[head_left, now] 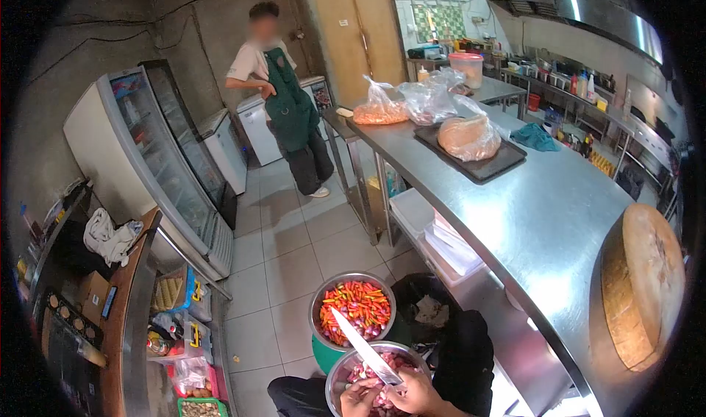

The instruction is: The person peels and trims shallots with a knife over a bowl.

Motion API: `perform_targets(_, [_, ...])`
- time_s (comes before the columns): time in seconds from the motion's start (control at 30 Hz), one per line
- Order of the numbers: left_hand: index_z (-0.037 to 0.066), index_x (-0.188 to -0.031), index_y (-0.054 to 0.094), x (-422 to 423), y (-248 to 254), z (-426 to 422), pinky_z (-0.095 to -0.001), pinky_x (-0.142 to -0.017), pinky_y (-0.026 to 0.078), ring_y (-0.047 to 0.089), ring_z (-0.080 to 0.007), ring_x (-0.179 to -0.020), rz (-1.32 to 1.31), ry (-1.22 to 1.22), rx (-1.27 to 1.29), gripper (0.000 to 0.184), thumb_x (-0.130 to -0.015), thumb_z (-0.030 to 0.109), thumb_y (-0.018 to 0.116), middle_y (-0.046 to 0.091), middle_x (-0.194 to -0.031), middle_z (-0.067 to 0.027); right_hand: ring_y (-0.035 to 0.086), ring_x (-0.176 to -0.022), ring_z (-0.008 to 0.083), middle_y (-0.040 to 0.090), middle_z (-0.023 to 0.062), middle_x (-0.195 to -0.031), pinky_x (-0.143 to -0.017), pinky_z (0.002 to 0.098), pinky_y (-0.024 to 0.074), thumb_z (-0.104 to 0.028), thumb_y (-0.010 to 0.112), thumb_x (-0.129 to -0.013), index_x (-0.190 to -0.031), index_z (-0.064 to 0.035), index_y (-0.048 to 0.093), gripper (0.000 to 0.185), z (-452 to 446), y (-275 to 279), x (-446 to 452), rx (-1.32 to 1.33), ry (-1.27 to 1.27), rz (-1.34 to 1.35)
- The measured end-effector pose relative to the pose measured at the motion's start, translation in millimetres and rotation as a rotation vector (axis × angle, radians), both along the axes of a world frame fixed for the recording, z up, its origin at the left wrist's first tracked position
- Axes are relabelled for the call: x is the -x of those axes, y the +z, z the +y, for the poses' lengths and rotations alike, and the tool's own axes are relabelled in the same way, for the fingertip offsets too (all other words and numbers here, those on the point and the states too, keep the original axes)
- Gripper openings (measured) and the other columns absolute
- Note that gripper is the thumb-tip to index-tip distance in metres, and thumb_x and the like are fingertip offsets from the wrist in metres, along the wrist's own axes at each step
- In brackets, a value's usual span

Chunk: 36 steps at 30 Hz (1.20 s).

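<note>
The knife slants above the near bowl of reddish pieces, its tip over the bowl of chili peppers. The right hand curls around its handle; the left hand has bent fingers, their grip unclear. Open floor stretches leftward; the counter's edge runs along the right.

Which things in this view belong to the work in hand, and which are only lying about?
In the work, it seems:
- knife, in the right hand
- near bowl of reddish pieces
- bowl of chillies

Lying about:
- round wooden block
- black tray
- teal cloth
</note>
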<state>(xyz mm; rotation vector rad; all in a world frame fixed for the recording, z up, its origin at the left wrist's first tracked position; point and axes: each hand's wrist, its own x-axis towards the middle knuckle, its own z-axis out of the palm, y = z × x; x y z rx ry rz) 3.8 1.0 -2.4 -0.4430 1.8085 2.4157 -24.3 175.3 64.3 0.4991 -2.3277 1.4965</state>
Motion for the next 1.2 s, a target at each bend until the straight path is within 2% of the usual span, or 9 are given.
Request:
perform_targets(0.03, [-0.003,-0.118,0.073,-1.2,-6.8,0.4,-0.0269,-0.069,0.059,0.072,-0.0165,-0.081,0.009,0.020,-0.022,0.022,-0.097,-0.005,0.066,0.077,-0.098,-0.0102,0.073,-0.068,0.0228,0.076,0.0152,-0.082,-0.063,0.0372,0.0575,-0.011,0.070,-0.096,-0.110,0.0030,0.070,0.019,-0.1,-8.2,0.1,-0.125,-0.052,0.163])
perform_targets(0.07, [-0.003,-0.117,0.073,-1.8,-8.3,0.6,-0.0268,-0.069,0.058,0.072,-0.0162,-0.081,0.021,0.020,-0.044,0.021,-0.097,-0.006,0.066,0.076,-0.098,-0.0095,0.073,-0.068,0.0228,0.076,0.0152,-0.082,-0.063,0.0372,0.0575,-0.011,0.070,-0.096,-0.110,0.0030,0.070,0.019,0.1,-20.6,1.6,-0.122,-0.063,0.153])
perform_targets(0.1, [-0.003,-0.117,0.073,-2.8,-5.0,0.9,-0.0268,-0.069,0.058,0.072,-0.0162,-0.081,0.009,0.008,-0.039,0.021,-0.097,-0.006,0.066,0.076,-0.098,-0.0095,0.072,-0.077,0.0320,0.072,0.0195,-0.088,-0.068,0.0422,0.0566,-0.015,0.073,-0.092,-0.109,0.0020,0.068,0.024,0.0,-29.7,3.0,-0.069,0.021,-0.022])
perform_targets(0.17, [-0.003,-0.116,0.073,-4.1,-0.7,1.8,-0.0271,-0.070,0.058,0.071,-0.0162,-0.083,0.044,0.026,0.012,0.021,-0.097,-0.006,0.066,0.076,-0.100,-0.0087,0.071,-0.086,0.0411,0.068,0.0237,-0.094,-0.073,0.0472,0.0557,-0.018,0.076,-0.088,-0.107,0.0011,0.066,0.029,-0.5,-32.7,-3.0,-0.008,0.096,-0.206])
perform_targets(0.23, [-0.003,-0.116,0.073,-4.0,1.5,-1.5,-0.0269,-0.071,0.058,0.071,-0.0162,-0.084,0.078,-0.024,0.020,0.021,-0.096,-0.006,0.067,0.075,-0.101,-0.0078,0.065,-0.086,0.0477,0.061,0.0247,-0.091,-0.074,0.0515,0.0516,-0.017,0.074,-0.089,-0.099,0.0030,0.057,0.028,-0.3,-20.8,-1.8,-0.003,0.095,-0.120])
perform_targets(0.63, [-0.004,-0.110,0.074,0.7,15.5,8.3,-0.0265,-0.062,0.061,0.072,-0.0149,-0.075,0.039,0.011,-0.002,0.015,-0.096,-0.004,0.073,0.077,-0.098,-0.0082,0.064,-0.091,0.0489,0.061,0.0268,-0.096,-0.078,0.0538,0.0522,-0.017,0.071,-0.092,-0.104,0.0045,0.055,0.029,1.1,-20.8,-2.3,-0.080,0.057,-0.170])
perform_targets(1.0, [-0.001,-0.115,0.076,0.4,23.0,5.7,-0.0271,-0.074,0.059,0.070,-0.0135,-0.091,0.050,-0.045,-0.019,0.020,-0.096,-0.001,0.074,0.076,-0.109,-0.0059,0.065,-0.092,0.0494,0.062,0.0275,-0.096,-0.079,0.0536,0.0527,-0.019,0.070,-0.093,-0.103,0.0044,0.056,0.029,0.5,-29.7,0.2,-0.074,0.022,-0.097])
perform_targets(1.07, [0.000,-0.116,0.076,0.3,27.9,6.6,-0.0275,-0.075,0.060,0.070,-0.0139,-0.093,0.047,-0.043,-0.023,0.020,-0.096,-0.001,0.074,0.076,-0.111,-0.0061,0.066,-0.092,0.0491,0.063,0.0280,-0.098,-0.080,0.0521,0.0533,-0.020,0.072,-0.093,-0.104,0.0043,0.058,0.030,3.0,-27.2,-1.8,-0.091,0.038,-0.240])
perform_targets(1.2, [0.001,-0.118,0.075,0.0,41.6,9.8,-0.0286,-0.076,0.061,0.071,-0.0155,-0.095,-0.093,0.001,-0.112,0.022,-0.096,0.001,0.072,0.075,-0.114,-0.0081,0.067,-0.090,0.0480,0.066,0.0273,-0.096,-0.079,0.0508,0.0543,-0.022,0.073,-0.093,-0.105,0.0039,0.061,0.031,2.8,-24.5,-1.3,-0.093,0.039,-0.247])
